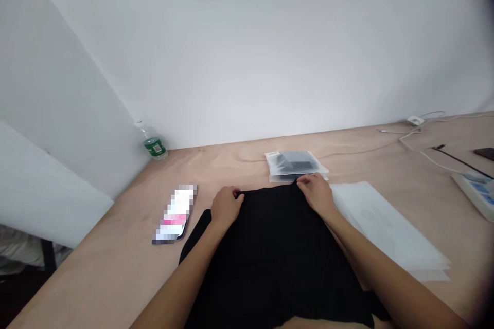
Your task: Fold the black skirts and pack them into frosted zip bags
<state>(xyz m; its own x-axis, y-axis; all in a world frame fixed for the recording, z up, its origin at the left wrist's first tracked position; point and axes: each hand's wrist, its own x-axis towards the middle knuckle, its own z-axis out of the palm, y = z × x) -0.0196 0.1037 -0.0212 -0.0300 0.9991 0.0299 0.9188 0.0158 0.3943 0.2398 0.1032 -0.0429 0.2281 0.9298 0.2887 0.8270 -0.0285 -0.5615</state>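
Note:
A black garment (276,257) lies spread on the wooden table (116,267) in front of me. My left hand (226,206) pinches its far edge on the left, fingers curled on the cloth. My right hand (317,191) grips the same far edge on the right, fingers closed on the fabric. Both forearms lie over the garment. Just beyond the hands sits a stack of clear bags with dark folded garments (294,164).
A phone (175,214) lies to the left of the garment. A stack of empty clear bags (386,226) lies to the right. A green-labelled bottle (152,143) stands at the wall corner. White cables (417,131) and a power strip (476,190) are at the far right.

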